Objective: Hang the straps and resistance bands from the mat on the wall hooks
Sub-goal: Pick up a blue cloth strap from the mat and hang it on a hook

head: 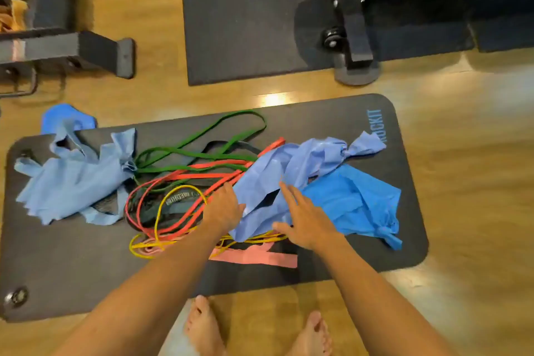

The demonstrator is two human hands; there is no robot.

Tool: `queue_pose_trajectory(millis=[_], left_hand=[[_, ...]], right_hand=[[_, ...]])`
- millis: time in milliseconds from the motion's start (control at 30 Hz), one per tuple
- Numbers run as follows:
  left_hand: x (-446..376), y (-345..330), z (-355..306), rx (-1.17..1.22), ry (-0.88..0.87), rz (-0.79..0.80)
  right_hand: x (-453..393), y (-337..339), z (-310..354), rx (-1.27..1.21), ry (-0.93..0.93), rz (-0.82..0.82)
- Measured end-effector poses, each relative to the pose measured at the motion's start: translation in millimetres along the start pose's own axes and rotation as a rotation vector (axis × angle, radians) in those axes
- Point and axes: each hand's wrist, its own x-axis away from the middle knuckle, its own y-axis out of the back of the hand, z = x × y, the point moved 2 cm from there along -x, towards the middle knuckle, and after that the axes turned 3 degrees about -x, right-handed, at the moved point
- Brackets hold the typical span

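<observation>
Both hands reach into tangled bands (185,179) on the mat (361,124). Left hand (224,205) fingers hidden; right hand (306,220) spread, holding nothing. Lifting one band could drag others.

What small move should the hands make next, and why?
Probably close the left hand on the light blue band and lift it: both hands already rest there, the right hand open, and it lies over the tangled loop bands.
</observation>
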Motion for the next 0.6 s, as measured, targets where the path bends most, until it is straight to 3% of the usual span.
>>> queue_pose_trajectory(millis=[167, 300, 467, 600], left_hand=[[-43, -44, 10, 0.143, 0.112, -0.002], [-50, -24, 15, 0.216, 0.104, -0.178], [5, 51, -16, 0.232, -0.234, -0.352], [71, 154, -70, 0.592, -0.298, -0.263]], right_hand=[[-29, -52, -38, 0.035, -0.038, 0.053], [-37, -47, -34, 0.135, -0.032, 0.063], [-16, 23, 21, 0.08, -0.02, 0.021], [19, 118, 79, 0.113, -0.02, -0.052]])
